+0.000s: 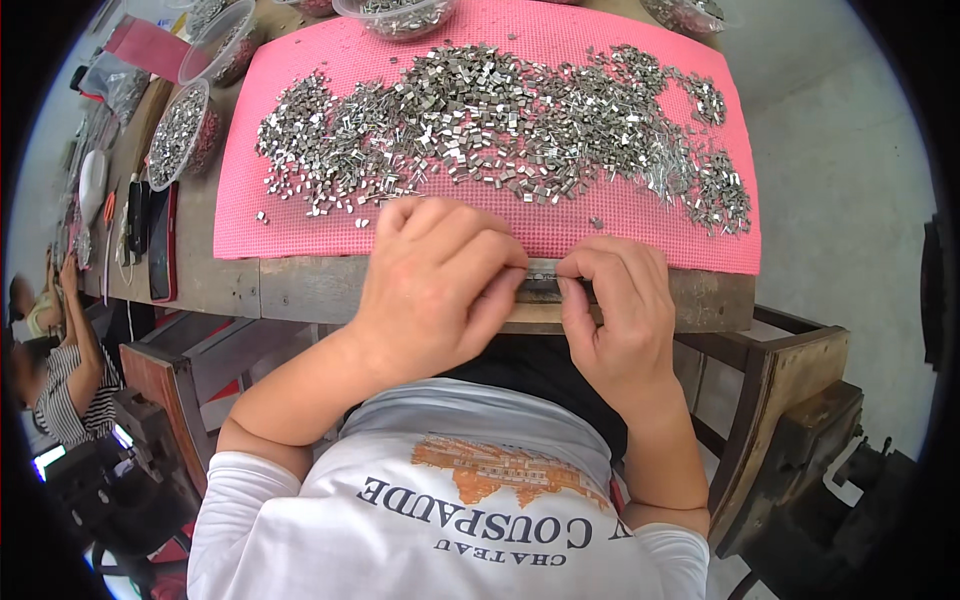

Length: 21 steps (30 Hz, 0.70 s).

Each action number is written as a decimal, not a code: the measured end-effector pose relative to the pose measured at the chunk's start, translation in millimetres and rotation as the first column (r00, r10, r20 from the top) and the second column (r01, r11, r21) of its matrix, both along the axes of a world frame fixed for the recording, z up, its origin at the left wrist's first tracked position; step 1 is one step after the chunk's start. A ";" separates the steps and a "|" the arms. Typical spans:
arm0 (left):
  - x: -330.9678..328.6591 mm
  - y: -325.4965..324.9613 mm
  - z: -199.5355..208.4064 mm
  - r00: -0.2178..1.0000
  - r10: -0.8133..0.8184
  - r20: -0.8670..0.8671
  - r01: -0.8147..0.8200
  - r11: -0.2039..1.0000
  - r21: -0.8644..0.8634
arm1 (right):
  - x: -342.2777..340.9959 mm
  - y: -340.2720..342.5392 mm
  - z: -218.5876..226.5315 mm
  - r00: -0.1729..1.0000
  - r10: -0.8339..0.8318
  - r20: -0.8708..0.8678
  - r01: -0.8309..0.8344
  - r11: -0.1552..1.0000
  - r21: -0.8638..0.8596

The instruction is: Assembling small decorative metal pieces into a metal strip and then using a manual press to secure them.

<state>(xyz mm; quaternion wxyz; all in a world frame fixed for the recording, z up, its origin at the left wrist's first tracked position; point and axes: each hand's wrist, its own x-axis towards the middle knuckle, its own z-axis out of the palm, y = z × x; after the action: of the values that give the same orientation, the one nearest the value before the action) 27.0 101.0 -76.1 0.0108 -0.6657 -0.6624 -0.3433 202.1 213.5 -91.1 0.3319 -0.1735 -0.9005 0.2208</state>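
At the table's front edge, my left hand (430, 285) is closed in a pinch, its fingertips pointing right. Facing it, my right hand (622, 315) is closed too, thumb against index finger. A narrow, shiny metal strip (541, 270) shows in the small gap between the fingertips, along the table edge. What each pinch holds is too small and covered to make out. Just beyond my hands lies a pink textured mat (330, 238), strewn with a wide band of small silvery metal pieces (470, 110). Thin metal pins (668, 175) are mixed in toward the right.
Clear plastic tubs of metal pieces, one a round tub (182, 135), stand left of and behind the mat. A dark red-edged phone (163, 243) and orange-handled scissors (109, 208) lie at left. Another person in a striped shirt (80, 395) sits far left.
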 end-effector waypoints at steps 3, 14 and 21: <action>8.0 4.5 -3.0 0.999 -0.023 0.028 0.023 1.000 -0.003 | -0.1 -1.9 -3.4 1.000 -0.010 0.002 0.010 0.999 0.046; 12.1 6.4 -10.2 1.000 -0.004 0.018 0.004 1.000 -0.004 | -4.2 -10.4 -15.0 0.992 -0.085 -0.096 0.096 0.988 0.118; 13.8 5.3 -9.4 0.999 0.013 -0.037 -0.013 1.000 0.001 | -1.0 -7.4 -7.3 0.996 -0.051 -0.070 0.057 0.994 0.098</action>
<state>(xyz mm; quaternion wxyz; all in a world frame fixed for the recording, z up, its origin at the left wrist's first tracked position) 40.8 106.3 -85.5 0.0256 -0.6677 -0.6663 -0.3311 201.1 206.2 -98.3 0.3763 -0.1734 -0.8937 0.1722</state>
